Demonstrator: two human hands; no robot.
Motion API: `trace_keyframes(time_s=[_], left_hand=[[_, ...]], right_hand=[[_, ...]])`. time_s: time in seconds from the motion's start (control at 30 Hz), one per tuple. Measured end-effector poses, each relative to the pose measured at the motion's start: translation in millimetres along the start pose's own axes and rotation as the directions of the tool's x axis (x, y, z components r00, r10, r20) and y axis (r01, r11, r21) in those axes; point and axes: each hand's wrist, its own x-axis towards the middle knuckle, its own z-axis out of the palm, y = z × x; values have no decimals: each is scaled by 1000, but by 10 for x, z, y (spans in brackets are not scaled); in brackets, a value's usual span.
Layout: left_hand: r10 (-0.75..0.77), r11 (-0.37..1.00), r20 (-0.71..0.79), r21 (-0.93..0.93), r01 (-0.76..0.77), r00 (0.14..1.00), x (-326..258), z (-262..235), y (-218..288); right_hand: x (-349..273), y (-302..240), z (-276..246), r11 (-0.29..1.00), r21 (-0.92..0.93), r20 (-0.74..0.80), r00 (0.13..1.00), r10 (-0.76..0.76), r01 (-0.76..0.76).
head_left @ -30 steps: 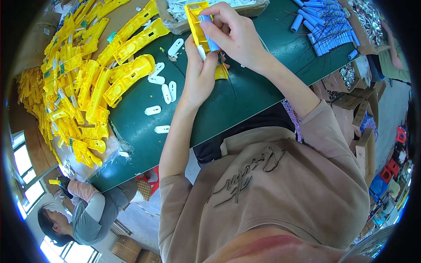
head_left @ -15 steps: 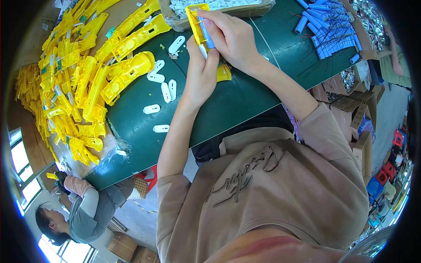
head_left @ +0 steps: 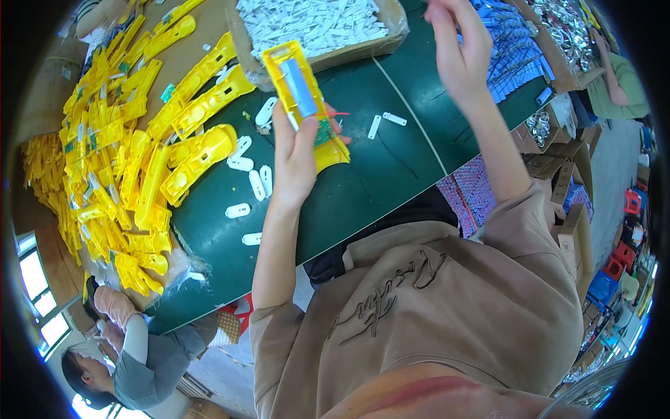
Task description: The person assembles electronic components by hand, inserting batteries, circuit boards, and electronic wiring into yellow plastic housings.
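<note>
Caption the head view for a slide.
Left hand holds a yellow shell with a blue cell; right hand lifted above the green table.

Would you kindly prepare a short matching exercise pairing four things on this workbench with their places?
1. yellow shell with blue cell
2. pile of yellow shells
3. box of white strips
4. right hand

a. raised over the blue cells
b. far edge of the green table
c. held in the left hand
d. heaped at the table's left

Pairs: 1-c, 2-d, 3-b, 4-a
</note>
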Motion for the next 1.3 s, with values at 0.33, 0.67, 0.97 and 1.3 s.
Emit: trace_keyframes(time_s=[0.33,0.67,0.97,1.3], left_hand=[[-49,998,-3,-50,48,999,70,-86,44],[-42,997,22,-59,44,999,55,-80,29],[-36,998,20,-52,37,999,35,-60,34],[-22,1000,23,-20,23,999,31,-54,33]], right_hand=[[532,837,722,731,-274,763,604,-230,625],[524,745,694,814,-148,835,513,-202,562],[472,807,641,950,17,725,650,-226,312],[561,721,501,932,-40,767,609,-203,361]])
